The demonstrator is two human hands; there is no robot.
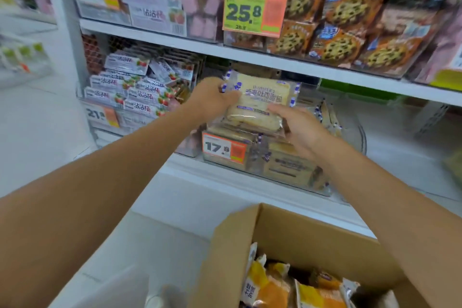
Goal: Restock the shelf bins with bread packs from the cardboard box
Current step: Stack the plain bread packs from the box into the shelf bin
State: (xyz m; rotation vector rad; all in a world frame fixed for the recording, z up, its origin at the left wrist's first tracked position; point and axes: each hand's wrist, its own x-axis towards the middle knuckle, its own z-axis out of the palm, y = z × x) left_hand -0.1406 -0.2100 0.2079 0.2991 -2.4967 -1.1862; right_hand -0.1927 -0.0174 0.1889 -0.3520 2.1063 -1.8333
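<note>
The left hand (214, 99) has its fingers curled round the left end of a bread pack (260, 104). The right hand (301, 129) holds the lower right end of the same bread pack, with the thumb on top and the fingers by its edge. Both arms reach far out to the shelf.

The bread pack is see-through with pale bread inside and blue marks on its edges. It is tilted and sits just above a clear bin (295, 177) on the lower shelf (225, 180). The clear bin has more bread of the same kind stacked in it. An orange and white price tag (223, 148) is on the front of the bin.

To the left of it is a pile of white strawberry boxes (130, 90). On the shelf above are cookie bags (342, 16) and a green and orange price sign (253, 10).

Down low, close to the person, is an open cardboard box (295, 235). Inside it lie yellow packs (275, 287) of bread.
</note>
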